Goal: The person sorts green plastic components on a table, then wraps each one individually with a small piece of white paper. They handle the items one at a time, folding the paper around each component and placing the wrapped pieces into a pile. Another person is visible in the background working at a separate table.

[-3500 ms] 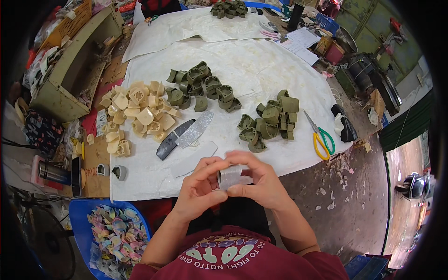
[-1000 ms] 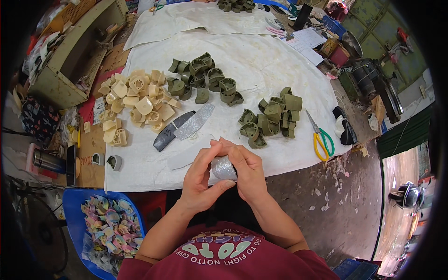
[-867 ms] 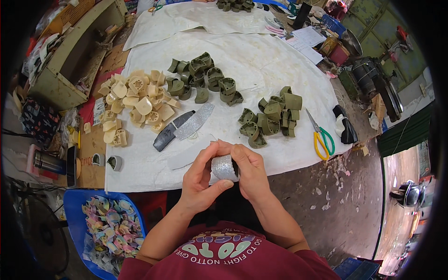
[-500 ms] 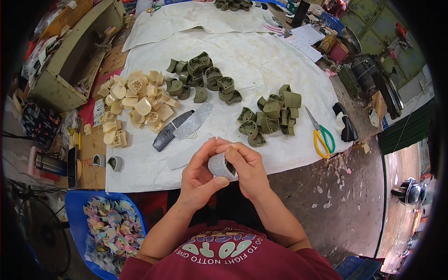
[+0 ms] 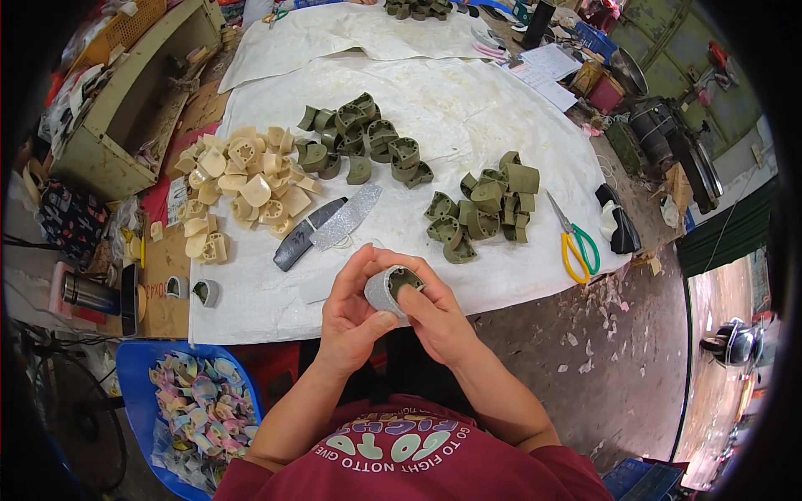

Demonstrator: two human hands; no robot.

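Note:
Between both hands, close above the table's near edge, is a shoe heel (image 5: 380, 294) of olive-green plastic wrapped in silver glitter material. My left hand (image 5: 344, 316) curls around its wrapped side, thumb along the lower edge. My right hand (image 5: 436, 311) closes on it from the other side, its thumb pressed into the hollow end. Just beyond lie a silver glitter strip (image 5: 355, 213) and a dark grey strip (image 5: 302, 240). A pale grey strip (image 5: 314, 290) is partly hidden behind my left hand. Two wrapped heels, one (image 5: 205, 292) on the cloth's edge, another (image 5: 176, 287) beside it, stand left.
The white cloth (image 5: 493, 108) carries a pile of beige heels (image 5: 259, 192) and two groups of olive-green heels (image 5: 359, 125). Scissors (image 5: 571, 242) with yellow and green handles lie right. A blue basin (image 5: 134, 367) of colourful pieces stands lower left, a metal flask (image 5: 88, 292) above it.
The heel has turned in my hands so its hollow green end faces up more. My right thumb has moved from the rim into the hollow.

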